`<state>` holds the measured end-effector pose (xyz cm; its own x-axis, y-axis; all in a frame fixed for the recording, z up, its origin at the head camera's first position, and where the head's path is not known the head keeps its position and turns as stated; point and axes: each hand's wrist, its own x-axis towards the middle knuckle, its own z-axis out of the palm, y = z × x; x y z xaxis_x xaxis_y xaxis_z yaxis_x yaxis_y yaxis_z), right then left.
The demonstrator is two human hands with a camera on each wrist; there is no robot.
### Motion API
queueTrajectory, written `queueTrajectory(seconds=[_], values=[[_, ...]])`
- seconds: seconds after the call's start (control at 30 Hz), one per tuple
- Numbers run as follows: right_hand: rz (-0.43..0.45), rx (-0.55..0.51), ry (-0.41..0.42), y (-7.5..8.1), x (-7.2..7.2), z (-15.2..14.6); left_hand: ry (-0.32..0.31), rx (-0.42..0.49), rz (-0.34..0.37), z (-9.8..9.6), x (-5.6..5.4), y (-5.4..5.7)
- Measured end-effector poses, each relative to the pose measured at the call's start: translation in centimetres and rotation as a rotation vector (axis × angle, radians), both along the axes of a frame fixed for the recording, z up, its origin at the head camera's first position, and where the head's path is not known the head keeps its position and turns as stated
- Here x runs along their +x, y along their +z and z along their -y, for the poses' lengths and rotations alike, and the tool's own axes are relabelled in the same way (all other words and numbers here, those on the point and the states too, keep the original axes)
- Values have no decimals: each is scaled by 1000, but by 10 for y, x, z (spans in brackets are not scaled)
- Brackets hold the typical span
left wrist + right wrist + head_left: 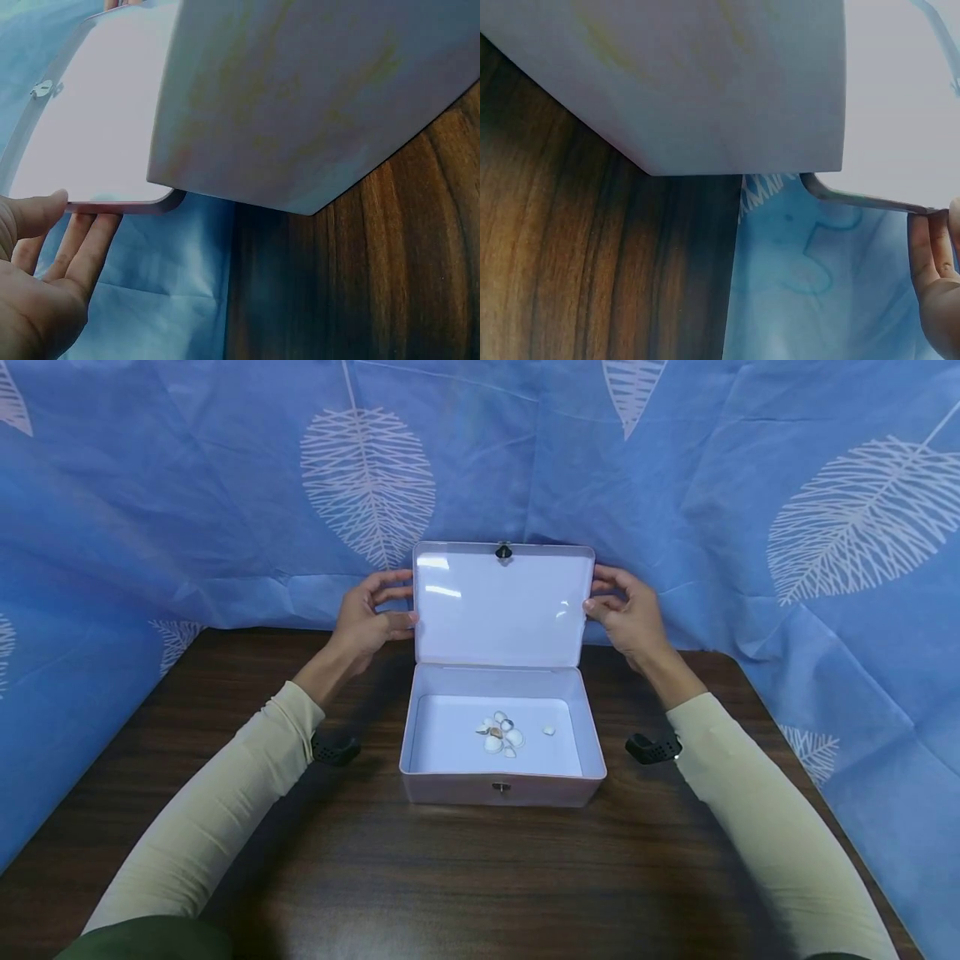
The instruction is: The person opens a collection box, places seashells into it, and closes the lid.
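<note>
A white hinged box (498,789) stands on the table with its lid (502,606) raised upright at the back. Inside lie several small seashells (513,737), clustered at the middle, with one shell (549,731) apart to the right. My left hand (367,618) pinches the lid's left edge, thumb on the inner face and fingers behind, as the left wrist view shows. At the opposite edge, my right hand (628,614) pinches the lid between thumb and fingers. A dark clasp (503,552) sits at the lid's top rim, and a small metal catch (501,787) is on the box front.
The dark wooden table (480,877) carries the box near its back edge. Behind and at both sides hangs a blue cloth (225,485) with white leaf prints. A black wrist device (335,750) hangs under the left forearm, another black device (652,749) under the right.
</note>
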<state>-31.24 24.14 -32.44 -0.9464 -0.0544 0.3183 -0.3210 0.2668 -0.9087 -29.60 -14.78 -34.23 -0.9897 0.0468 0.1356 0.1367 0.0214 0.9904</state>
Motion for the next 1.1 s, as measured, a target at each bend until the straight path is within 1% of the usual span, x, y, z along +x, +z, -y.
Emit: queueTrajectory(seconds=[0.2, 0.4, 0.57, 0.87, 1.1], values=[[-40, -4, -4, 1, 3, 1, 11, -18, -32, 0, 4, 3], [-90, -32, -12, 1, 8, 4, 22, -6, -76, -3, 5, 3], [-118, -40, -23, 0, 11, 4, 27, -1, -129, -5, 5, 0], [-201, -22, -51, -8, 18, 4, 19, -56, -213, -5, 7, -6], [-260, -37, -51, -12, 20, 5, 19, -37, -276, -6, 8, -10]])
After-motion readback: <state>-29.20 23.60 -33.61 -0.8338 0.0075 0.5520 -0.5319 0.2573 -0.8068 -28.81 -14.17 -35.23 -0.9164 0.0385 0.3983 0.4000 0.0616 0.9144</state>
